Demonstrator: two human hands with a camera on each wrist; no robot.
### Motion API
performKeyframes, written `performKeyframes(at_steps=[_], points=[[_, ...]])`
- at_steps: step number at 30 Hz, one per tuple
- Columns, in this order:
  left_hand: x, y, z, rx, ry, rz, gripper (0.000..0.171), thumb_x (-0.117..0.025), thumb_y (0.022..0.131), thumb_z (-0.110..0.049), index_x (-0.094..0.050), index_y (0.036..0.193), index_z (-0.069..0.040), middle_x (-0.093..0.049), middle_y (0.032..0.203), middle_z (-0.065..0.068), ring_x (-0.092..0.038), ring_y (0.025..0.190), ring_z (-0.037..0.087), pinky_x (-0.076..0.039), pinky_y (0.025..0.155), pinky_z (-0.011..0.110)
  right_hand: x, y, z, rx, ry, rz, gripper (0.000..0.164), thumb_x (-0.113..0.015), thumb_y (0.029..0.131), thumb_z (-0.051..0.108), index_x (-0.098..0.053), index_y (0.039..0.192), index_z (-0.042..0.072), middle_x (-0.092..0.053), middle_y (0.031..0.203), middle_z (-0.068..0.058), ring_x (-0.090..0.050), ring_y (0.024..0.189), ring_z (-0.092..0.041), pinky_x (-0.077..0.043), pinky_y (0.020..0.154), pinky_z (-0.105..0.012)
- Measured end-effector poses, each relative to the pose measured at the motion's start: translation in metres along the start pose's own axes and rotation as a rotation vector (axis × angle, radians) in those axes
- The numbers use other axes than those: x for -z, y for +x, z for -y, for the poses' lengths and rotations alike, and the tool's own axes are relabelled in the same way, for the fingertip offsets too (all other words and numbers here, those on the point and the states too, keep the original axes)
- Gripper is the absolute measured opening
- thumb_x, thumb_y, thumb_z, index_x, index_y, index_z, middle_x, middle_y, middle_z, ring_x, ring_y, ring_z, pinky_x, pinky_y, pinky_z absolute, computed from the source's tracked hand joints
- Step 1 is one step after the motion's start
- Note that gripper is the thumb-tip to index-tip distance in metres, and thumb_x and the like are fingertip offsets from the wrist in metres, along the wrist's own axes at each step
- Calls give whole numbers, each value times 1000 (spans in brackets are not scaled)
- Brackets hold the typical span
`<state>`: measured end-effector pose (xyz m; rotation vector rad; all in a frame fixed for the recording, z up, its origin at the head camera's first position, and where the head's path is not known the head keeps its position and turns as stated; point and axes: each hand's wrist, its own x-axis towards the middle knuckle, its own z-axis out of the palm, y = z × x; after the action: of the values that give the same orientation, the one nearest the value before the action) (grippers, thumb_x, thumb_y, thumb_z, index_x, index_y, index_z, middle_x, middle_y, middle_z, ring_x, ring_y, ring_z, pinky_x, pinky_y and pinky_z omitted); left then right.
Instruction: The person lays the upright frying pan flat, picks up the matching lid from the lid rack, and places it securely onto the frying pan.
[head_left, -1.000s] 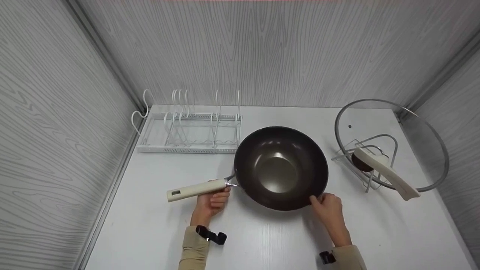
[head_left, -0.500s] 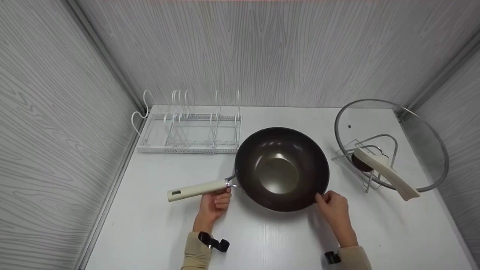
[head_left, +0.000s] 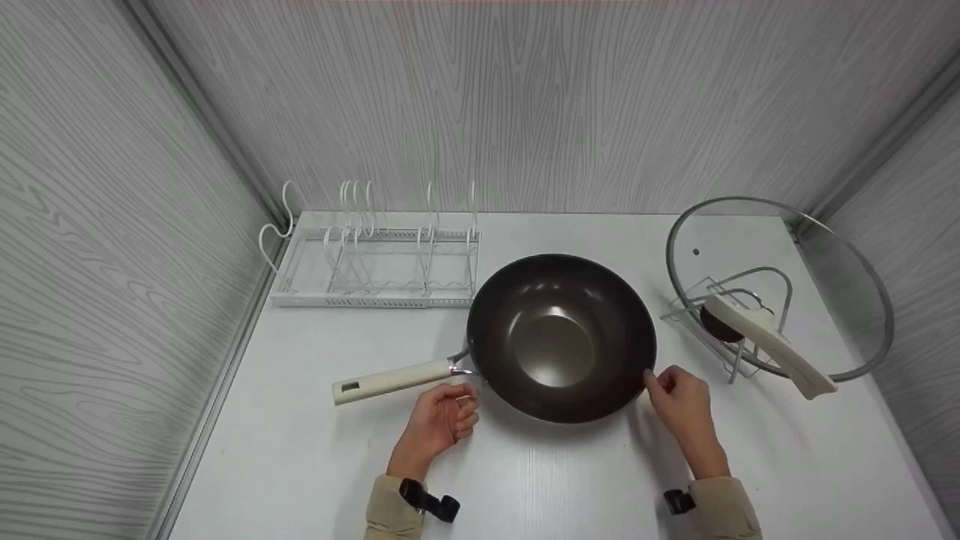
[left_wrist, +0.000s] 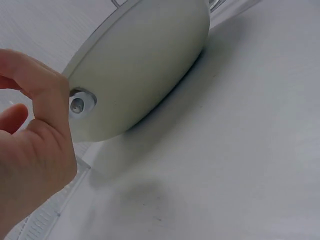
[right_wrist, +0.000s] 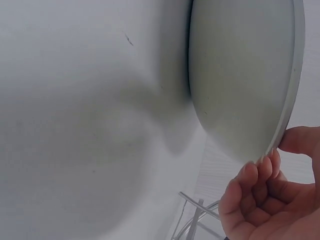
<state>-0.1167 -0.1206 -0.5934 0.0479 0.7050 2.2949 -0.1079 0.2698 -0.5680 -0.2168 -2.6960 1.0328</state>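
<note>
A wok [head_left: 555, 337], dark inside and pale outside, rests on the white table, its cream handle [head_left: 390, 381] pointing left. Just below the handle's inner end, my left hand [head_left: 442, 420] is off it, fingers loosely curled and holding nothing. The left wrist view shows this hand [left_wrist: 37, 135] beside the handle's mounting point [left_wrist: 77, 104] on the wok's pale outer wall. At the wok's lower right rim, my right hand [head_left: 684, 405] lightly pinches the edge. In the right wrist view, thumb and fingertips of that hand [right_wrist: 280, 195] meet the rim from two sides.
A white wire rack [head_left: 375, 300] with upright loops stands at the back left. On the right, a large glass lid [head_left: 832, 292] with a cream knob-handle [head_left: 776, 349] leans on a small wire stand [head_left: 787, 300]. Grey wood-patterned panels [head_left: 525, 105] close in the back and sides.
My left hand has let go of the handle and dropped slightly down and right. My right hand has slid up and right along the rim. The wok has stayed nearly in place.
</note>
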Motion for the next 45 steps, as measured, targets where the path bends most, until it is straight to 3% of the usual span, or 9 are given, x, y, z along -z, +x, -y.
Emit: performKeyframes(at_steps=[8, 19, 23, 28, 32, 38, 45], points=[[-22, -5, -13, -103, 160, 59, 40, -21, 105, -16, -58, 100, -3, -52, 67, 2, -51, 55, 12, -45, 48, 22, 16, 0, 7, 53, 26, -57, 29, -66, 90, 9, -54, 63, 8, -47, 55, 1, -42, 51, -13, -34, 49, -26], [-44, -16, -28, -216, 290, 88, 43, -17, 107, -16, -57, 102, -2, -54, 68, 3, -51, 56, 13, -50, 52, 23, 34, -8, 23, 105, 69, -118, 26, -62, 90, 2, -55, 66, 8, -46, 56, 1, -41, 51, -12, -33, 46, -23], [-50, -17, -32, -245, 325, 79, 41, -20, 107, -17, -57, 102, -1, -55, 67, 3, -53, 56, 13, -50, 52, 23, 39, -10, 25, 145, 74, -147, 26, -62, 90, 1, -55, 66, 8, -45, 56, 2, -40, 50, -10, -32, 46, -21], [-63, -15, -34, -287, 382, 9, 39, -25, 107, -18, -59, 98, -2, -56, 65, 3, -53, 54, 14, -50, 50, 24, 45, -13, 27, 241, 75, -206, 29, -62, 91, -1, -53, 64, 9, -42, 58, 3, -37, 51, -10, -29, 48, -21], [-79, -7, -31, -356, 449, -91, 33, -31, 104, -17, -59, 94, -3, -55, 65, 4, -52, 53, 15, -49, 50, 26, 54, -14, 27, 319, 38, -267, 28, -62, 90, -2, -54, 65, 8, -45, 60, 1, -39, 56, -12, -30, 50, -19], [-109, 14, -26, -476, 575, -210, 22, -41, 101, -16, -56, 93, -3, -55, 69, 7, -53, 57, 18, -49, 55, 28, 75, -12, 24, 401, -23, -371, 12, -66, 87, -2, -60, 77, 0, -56, 69, -10, -51, 65, -18, -37, 63, -14], [-143, 48, -14, -597, 731, -256, 25, -44, 99, -9, -57, 101, 12, -60, 77, 9, -57, 70, 30, -51, 66, 31, 101, -8, 17, 408, -31, -487, 8, -65, 87, -4, -62, 80, -6, -60, 79, -19, -53, 73, -20, -37, 70, -18]])
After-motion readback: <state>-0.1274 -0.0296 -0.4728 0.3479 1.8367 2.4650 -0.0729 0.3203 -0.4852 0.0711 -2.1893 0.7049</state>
